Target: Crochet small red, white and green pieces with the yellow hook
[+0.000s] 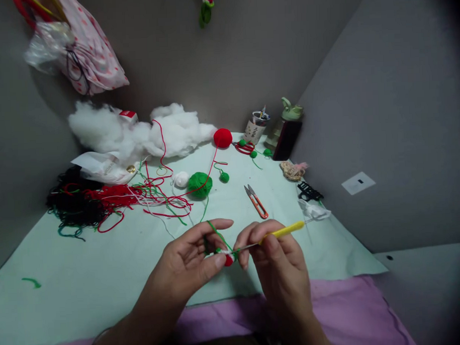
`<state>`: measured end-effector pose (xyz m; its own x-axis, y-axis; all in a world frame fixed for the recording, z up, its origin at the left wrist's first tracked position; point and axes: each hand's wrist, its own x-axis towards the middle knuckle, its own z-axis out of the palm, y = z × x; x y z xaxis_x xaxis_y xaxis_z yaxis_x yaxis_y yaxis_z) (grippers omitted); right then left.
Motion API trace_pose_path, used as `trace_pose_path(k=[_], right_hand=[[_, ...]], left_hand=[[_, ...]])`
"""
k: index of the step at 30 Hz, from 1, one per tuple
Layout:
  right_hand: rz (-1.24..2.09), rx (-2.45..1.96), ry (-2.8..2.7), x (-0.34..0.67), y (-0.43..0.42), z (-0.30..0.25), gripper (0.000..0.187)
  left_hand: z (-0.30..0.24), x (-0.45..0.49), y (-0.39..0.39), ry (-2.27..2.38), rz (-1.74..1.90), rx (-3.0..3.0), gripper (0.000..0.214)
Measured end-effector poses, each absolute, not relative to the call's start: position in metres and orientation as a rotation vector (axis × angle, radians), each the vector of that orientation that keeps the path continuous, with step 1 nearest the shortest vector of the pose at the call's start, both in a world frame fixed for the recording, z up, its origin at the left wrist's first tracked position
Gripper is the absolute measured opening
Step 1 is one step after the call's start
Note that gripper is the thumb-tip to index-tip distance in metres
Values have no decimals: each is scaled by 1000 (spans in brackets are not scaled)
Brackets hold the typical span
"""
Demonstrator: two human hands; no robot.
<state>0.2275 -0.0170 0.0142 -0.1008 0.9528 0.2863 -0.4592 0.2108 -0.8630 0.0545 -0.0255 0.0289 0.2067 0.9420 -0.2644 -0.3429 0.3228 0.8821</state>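
Note:
My left hand [193, 259] pinches a small crochet piece [228, 260] in red, white and green between thumb and fingers. Green yarn [217, 232] runs over its raised index finger and down to the piece. In my right hand [276, 254] is a crochet hook [288, 231] with a yellow handle, its metal tip at the piece's right edge. Beyond my hands lies a green yarn ball [200, 185], with a strand leading toward my left hand. Orange-handled thread snips [256, 202] rest on the table past my right hand.
Left on the table [116, 277] lie tangled red yarn [121, 195] and black yarn [74, 198]. White stuffing [175, 129] is heaped at the back, beside a red yarn ball [223, 138]. Red-handled scissors [245, 148], a pen cup [255, 129] and a phone [286, 140] stand or lie back right.

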Motion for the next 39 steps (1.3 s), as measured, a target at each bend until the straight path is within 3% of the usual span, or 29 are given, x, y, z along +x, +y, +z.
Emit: trace_pose_path(k=[7,13,18,21,27,30,34,39], right_hand=[[1145,-699,-1287,236,-24,6,21],[464,-789,-1848,238,-28,8,23],[-27,-812,-2012,232,-26,1,39],[6,-814,-2022,232,-26,-2,51],[782,-778,-1455,234,-20,-1,27],[960,-710,-1319,229,-15,0,23],[809,-778,-1481,224,-16,-2,24],[233,-821,-1868,229,-24,-8,43]], left_hand=[[16,53,-21,964,1052,895,36],[5,58,-23,1179,1212,1172,33],[9,61,-23,1015,1215,892,46],[13,61,-17,767,1076,546,60],[13,57,-11,720,1049,444,52],[13,59,-13,713,1044,539,45],[9,65,-16,764,1084,645,43],[7,68,-16,732,1090,542,49]])
